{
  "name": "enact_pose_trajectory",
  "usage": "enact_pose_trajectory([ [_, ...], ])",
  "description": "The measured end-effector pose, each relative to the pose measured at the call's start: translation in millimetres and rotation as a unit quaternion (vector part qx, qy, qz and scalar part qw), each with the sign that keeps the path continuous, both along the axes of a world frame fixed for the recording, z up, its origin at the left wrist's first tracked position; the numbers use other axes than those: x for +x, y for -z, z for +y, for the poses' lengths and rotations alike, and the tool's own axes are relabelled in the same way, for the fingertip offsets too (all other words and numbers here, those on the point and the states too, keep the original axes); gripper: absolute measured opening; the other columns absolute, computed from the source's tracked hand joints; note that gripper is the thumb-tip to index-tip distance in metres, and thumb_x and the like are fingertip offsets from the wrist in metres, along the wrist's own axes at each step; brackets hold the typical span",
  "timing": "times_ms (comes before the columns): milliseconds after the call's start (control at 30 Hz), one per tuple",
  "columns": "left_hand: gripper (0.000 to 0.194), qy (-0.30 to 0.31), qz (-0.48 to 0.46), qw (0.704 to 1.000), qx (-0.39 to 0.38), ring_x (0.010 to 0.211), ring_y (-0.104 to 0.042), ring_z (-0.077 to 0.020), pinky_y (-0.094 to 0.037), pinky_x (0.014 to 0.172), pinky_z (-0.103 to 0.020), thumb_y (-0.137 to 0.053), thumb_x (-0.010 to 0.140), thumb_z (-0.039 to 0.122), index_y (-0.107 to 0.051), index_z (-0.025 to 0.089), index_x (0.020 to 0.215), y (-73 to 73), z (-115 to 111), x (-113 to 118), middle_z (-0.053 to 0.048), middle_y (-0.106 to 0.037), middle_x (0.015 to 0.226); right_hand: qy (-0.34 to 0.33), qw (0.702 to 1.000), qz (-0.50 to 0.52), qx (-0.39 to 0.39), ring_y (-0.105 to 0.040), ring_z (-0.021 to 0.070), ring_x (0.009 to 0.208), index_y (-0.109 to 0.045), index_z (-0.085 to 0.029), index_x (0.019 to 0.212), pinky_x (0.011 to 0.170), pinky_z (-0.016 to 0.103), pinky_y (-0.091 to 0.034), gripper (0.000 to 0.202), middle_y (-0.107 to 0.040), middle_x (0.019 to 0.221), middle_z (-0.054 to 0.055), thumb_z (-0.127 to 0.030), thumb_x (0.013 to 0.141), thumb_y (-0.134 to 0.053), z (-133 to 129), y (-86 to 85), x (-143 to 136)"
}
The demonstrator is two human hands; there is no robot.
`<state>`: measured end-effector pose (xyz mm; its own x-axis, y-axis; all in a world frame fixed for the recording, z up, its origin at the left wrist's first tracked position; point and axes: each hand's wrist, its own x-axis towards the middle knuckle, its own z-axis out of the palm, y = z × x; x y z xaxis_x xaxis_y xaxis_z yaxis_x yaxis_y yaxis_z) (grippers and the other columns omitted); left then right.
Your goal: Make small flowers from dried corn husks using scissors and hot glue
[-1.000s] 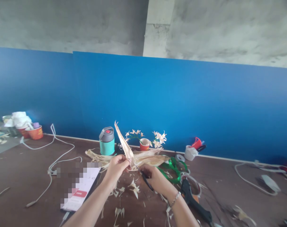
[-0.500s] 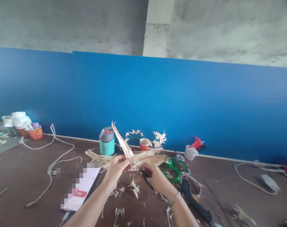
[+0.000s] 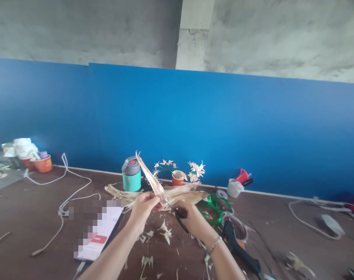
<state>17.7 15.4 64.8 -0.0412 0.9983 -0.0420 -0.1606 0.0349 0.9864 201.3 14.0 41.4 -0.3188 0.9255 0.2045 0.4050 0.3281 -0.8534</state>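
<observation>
My left hand [image 3: 146, 208] pinches the lower end of a pale dried corn husk [image 3: 149, 173], which slants up and to the left. In my right hand [image 3: 188, 217] is a pair of black-handled scissors [image 3: 180, 221], fingers closed round the handles. The blades reach the husk's lower edge beside my left fingertips; whether they are apart is too small to see. Behind both hands lies a pile of dried husks [image 3: 191, 194]. Cut flower-shaped husk pieces [image 3: 166, 234] and scraps are scattered on the brown table below.
A teal flask [image 3: 132, 181] and a red paper cup [image 3: 177, 179] with husk flowers [image 3: 197, 169] stand behind the pile. To the right are green ribbon [image 3: 213, 208], a black glue gun [image 3: 238, 249] and a white cup [image 3: 235, 188]. A phone [image 3: 102, 233] lies left, near white cables [image 3: 62, 210].
The corn husk's upper tip has shifted slightly to the left. Both hands stay almost in place, the left pinching the husk and the right on the scissors.
</observation>
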Motion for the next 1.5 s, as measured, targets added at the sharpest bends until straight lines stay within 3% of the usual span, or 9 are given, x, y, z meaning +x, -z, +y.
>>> enact_pose_trajectory([
  [500,0.017,0.019,-0.023,1.000,0.009,0.055,-0.061,-0.0149,-0.048,0.055,-0.023,-0.066,0.064,0.029,-0.062,0.015,0.058,1.9,-0.2,1.1,-0.002,-0.065,0.054,-0.001,1.000,0.018,-0.017,-0.057,0.0168,0.067,-0.067,-0.020,0.084,0.061,0.026,-0.045,0.020,-0.065,0.070,0.000,-0.018,0.065,-0.065,0.5,3.9,-4.3],
  [1133,0.021,0.031,-0.073,0.997,-0.021,0.055,-0.062,-0.0151,-0.048,0.055,-0.024,-0.071,0.059,0.032,-0.060,0.015,0.056,-5.0,-9.3,8.5,-0.003,-0.066,0.056,-0.008,0.999,0.047,-0.025,-0.057,0.0166,0.066,-0.065,-0.018,0.085,0.061,0.026,-0.045,0.019,-0.065,0.071,0.001,-0.021,0.066,-0.065,-6.3,-8.5,-12.5],
  [1500,0.023,0.055,-0.150,0.986,-0.040,0.057,-0.061,-0.0115,-0.048,0.056,-0.020,-0.076,0.057,0.032,-0.065,0.013,0.065,-5.5,-12.2,11.5,-0.002,-0.067,0.058,0.001,0.999,0.051,-0.013,-0.052,0.0138,0.059,-0.063,-0.017,0.081,0.055,0.025,-0.042,0.018,-0.062,0.068,0.001,-0.026,0.067,-0.066,-7.3,-11.3,-15.4],
])
